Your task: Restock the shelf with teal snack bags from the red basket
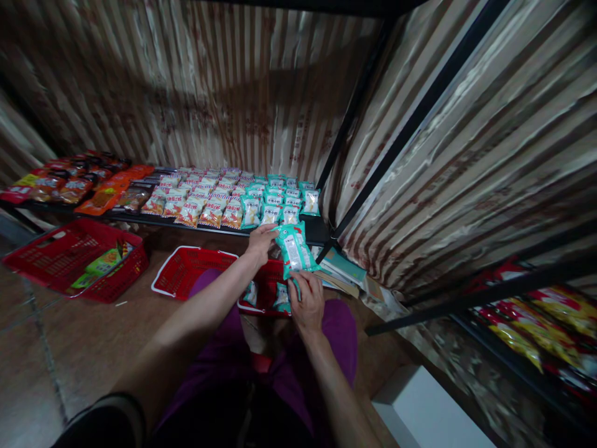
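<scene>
A teal snack bag (295, 249) is held between my two hands, over the right part of a red basket (180, 274). The fingers of my left hand (262, 241) are closed on its upper left corner. My right hand (308, 298) grips its lower edge. Just beyond the bag, rows of similar teal bags (271, 213) lie at the right end of a low black shelf (315, 228). A few teal bags (282, 295) are in the basket below my hands.
White-and-orange bags (188, 210) and orange packs (109, 190) fill the shelf leftward. Another red basket (114, 283) with green packs stands left. Books (342, 269) lie right of the shelf leg. A white box (431, 410) and a shelf of yellow-red bags (536, 323) are at right.
</scene>
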Available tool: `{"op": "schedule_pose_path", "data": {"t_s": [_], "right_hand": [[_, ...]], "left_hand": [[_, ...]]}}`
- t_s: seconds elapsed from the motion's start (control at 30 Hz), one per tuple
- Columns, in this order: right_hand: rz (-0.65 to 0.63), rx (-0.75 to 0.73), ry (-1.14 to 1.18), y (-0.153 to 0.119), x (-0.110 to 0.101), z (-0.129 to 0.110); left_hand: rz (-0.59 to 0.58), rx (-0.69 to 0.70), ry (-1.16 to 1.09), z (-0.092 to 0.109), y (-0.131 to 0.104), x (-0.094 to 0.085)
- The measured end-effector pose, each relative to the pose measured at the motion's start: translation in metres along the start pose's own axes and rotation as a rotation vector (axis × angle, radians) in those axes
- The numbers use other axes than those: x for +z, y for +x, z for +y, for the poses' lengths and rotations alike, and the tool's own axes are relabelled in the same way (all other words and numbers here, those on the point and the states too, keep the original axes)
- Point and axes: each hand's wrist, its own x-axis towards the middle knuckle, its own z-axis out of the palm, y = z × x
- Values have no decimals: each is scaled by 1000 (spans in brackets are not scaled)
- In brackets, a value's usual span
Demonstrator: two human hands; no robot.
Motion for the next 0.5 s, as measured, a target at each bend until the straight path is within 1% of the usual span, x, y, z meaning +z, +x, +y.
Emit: {"op": "schedule_pose_path", "data": {"t_s": [0.03,0.07,0.17,0.23,0.27,0.33,0.4,0.5], "right_hand": [[32,65,20,1,-1,-2],[72,162,46,3,-2,-3],[163,589,217,8,-1,-2],[158,847,415,13,3,3],[147,939,522,15,6,5],[145,1070,709,19,10,7],[166,1164,855,22,12,6],[197,1233,979,24,11,0]], "left_hand": [[9,2,-1,0,1,-1],[15,3,-3,1,2,-3],[18,4,-12,2,2,-6],[8,3,-19,3,0,-7],[2,1,-21,2,0,-8],[-8,-5,-21,1,-2,-8],[-19,-14,-14,0,-2,-9],[-41,-26,10,-2,-3,-13]]}}
